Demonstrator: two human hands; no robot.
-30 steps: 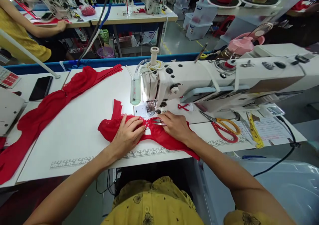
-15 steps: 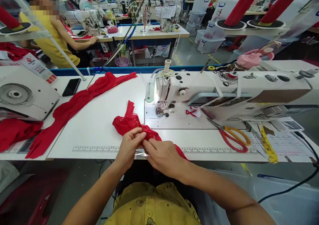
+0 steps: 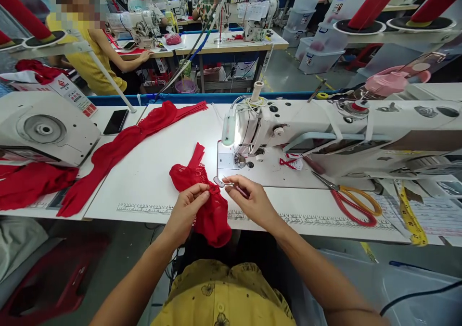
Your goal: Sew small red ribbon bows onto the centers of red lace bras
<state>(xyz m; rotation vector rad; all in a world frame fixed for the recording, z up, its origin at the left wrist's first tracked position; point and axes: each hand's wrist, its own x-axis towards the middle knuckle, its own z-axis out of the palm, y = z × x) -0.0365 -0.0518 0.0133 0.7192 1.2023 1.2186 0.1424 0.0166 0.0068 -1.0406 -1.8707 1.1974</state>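
Observation:
My left hand (image 3: 190, 203) pinches the edge of a red lace bra piece (image 3: 212, 220) between thumb and fingers. The cup and a short strap stick out beyond the hand, and the lower part hangs over the table's front edge. My right hand (image 3: 252, 201) is just right of the fabric, its fingers closed on a slim metal tool (image 3: 240, 190) whose tip points left towards the lace. The tool's exact kind is hard to make out. Behind the hands stands a white sewing machine (image 3: 288, 124), its needle area (image 3: 240, 158) lit and without fabric under it.
Scissors (image 3: 355, 206) and a yellow tape measure (image 3: 411, 215) lie on the right. A long red fabric strip (image 3: 119, 148) and a phone (image 3: 116, 121) are on the left. A printed ruler (image 3: 144, 209) runs along the front edge. A co-worker in yellow (image 3: 81, 61) sits beyond.
My right hand has moved off the fabric to the right and up, with the slim tool now showing in it. The fabric's lower part now hangs down between the hands. The view has shifted left.

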